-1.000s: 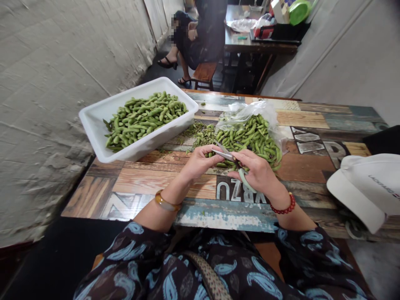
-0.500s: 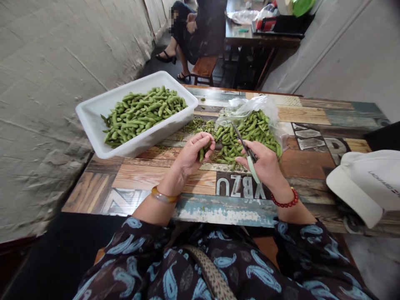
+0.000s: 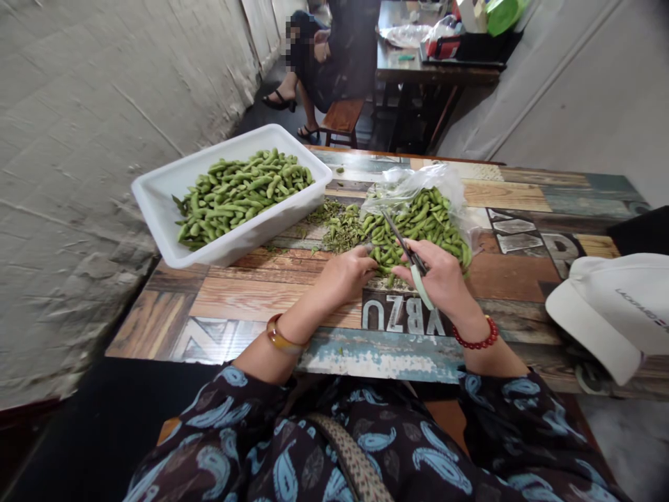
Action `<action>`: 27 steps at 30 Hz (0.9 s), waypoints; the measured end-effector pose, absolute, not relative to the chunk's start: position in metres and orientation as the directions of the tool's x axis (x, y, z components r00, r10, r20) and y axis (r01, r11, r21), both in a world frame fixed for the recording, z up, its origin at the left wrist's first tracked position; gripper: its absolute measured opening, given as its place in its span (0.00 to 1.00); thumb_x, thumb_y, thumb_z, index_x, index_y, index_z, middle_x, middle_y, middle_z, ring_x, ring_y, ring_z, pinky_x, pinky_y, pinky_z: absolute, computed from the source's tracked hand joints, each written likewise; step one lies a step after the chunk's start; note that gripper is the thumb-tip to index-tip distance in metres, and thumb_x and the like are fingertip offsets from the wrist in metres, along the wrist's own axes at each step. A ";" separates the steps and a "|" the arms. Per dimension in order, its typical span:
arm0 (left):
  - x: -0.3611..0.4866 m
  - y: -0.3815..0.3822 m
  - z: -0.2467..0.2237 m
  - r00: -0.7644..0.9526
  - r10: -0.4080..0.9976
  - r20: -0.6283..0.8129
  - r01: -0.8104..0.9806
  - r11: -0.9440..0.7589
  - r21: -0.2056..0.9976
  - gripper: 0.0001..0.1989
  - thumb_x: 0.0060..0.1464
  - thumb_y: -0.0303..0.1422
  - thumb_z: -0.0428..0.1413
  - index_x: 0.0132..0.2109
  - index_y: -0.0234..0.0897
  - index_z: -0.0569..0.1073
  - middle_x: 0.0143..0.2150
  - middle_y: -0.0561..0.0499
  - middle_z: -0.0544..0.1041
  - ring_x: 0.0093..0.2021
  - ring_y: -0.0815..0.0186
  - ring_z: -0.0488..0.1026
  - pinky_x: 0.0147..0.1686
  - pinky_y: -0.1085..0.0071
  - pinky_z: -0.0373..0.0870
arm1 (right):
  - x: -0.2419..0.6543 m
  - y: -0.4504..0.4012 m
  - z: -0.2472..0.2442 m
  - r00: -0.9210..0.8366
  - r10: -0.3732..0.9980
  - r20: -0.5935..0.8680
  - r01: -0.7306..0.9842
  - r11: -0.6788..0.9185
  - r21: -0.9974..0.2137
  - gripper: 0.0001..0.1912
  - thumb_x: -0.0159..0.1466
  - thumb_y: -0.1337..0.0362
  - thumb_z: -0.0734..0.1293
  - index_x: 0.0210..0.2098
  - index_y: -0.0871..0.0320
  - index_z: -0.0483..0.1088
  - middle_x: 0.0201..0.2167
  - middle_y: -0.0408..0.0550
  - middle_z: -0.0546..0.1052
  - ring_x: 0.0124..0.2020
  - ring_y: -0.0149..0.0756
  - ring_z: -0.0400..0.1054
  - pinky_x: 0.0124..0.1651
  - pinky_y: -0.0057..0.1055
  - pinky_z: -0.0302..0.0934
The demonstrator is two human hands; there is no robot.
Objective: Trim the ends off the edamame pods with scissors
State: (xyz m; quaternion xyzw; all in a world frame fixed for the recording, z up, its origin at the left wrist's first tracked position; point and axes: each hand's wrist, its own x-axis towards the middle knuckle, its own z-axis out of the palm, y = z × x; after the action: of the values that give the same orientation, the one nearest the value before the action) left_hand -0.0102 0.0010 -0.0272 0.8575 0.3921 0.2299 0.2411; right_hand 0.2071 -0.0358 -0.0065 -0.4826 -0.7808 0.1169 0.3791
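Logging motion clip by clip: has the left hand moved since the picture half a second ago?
Yes: against the printed letters, the left hand has shifted to the right, toward the edamame pile.

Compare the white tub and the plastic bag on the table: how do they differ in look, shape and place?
The white tub is opaque, while the plastic bag is see-through.
The white tub has stiff, upright walls; the plastic bag is limp and crumpled.
The white tub sits on the wearer's left, the plastic bag farther right, beyond the right hand.
Both have green pods with them.
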 end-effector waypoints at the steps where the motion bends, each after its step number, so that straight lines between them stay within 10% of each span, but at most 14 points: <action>1: -0.010 0.000 -0.027 0.601 0.774 0.200 0.586 -0.596 0.549 0.07 0.57 0.28 0.56 0.37 0.36 0.80 0.44 0.43 0.76 0.36 0.63 0.73 0.34 0.70 0.66 | 0.207 -0.036 -0.007 -0.249 0.843 0.477 0.665 0.507 -0.549 0.23 0.65 0.52 0.69 0.55 0.58 0.71 0.39 0.53 0.79 0.40 0.43 0.75 0.46 0.40 0.70; 6: -0.009 -0.003 -0.020 0.630 0.762 0.149 0.615 -0.608 0.502 0.08 0.58 0.25 0.52 0.36 0.34 0.76 0.41 0.43 0.74 0.34 0.65 0.70 0.32 0.70 0.63 | 0.206 -0.036 -0.006 -0.244 0.849 0.469 0.683 0.494 -0.538 0.23 0.65 0.52 0.68 0.55 0.58 0.71 0.38 0.52 0.79 0.39 0.43 0.75 0.46 0.40 0.70; 15: -0.018 0.006 -0.002 0.347 0.937 0.036 0.114 -0.081 0.990 0.10 0.51 0.36 0.62 0.37 0.34 0.74 0.29 0.55 0.71 0.26 0.73 0.63 0.29 0.74 0.61 | 0.206 -0.037 -0.007 -0.236 0.838 0.493 0.689 0.502 -0.523 0.23 0.65 0.52 0.69 0.55 0.57 0.71 0.38 0.52 0.79 0.39 0.44 0.75 0.46 0.42 0.71; 20: -0.018 0.005 -0.001 0.323 0.934 -0.153 -0.120 0.201 0.972 0.18 0.44 0.41 0.67 0.41 0.35 0.77 0.23 0.58 0.67 0.19 0.77 0.55 0.20 0.76 0.52 | 0.207 -0.037 -0.007 -0.267 0.826 0.497 0.675 0.528 -0.515 0.24 0.64 0.54 0.70 0.56 0.56 0.69 0.40 0.53 0.78 0.40 0.44 0.74 0.45 0.41 0.71; 27: -0.017 0.003 0.001 0.263 0.962 -0.078 -0.172 0.126 0.977 0.16 0.42 0.40 0.69 0.34 0.34 0.78 0.24 0.57 0.69 0.22 0.76 0.58 0.23 0.76 0.53 | 0.205 -0.041 -0.001 -0.361 0.842 0.401 0.661 0.535 -0.526 0.26 0.63 0.55 0.71 0.58 0.55 0.68 0.42 0.52 0.75 0.37 0.42 0.72 0.42 0.40 0.71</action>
State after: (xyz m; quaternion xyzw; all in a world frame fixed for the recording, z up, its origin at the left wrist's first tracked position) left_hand -0.0169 0.0033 0.0005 0.4844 0.4076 0.4498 0.6300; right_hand 0.2046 -0.0409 -0.0008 -0.4620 -0.8133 0.1388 0.3254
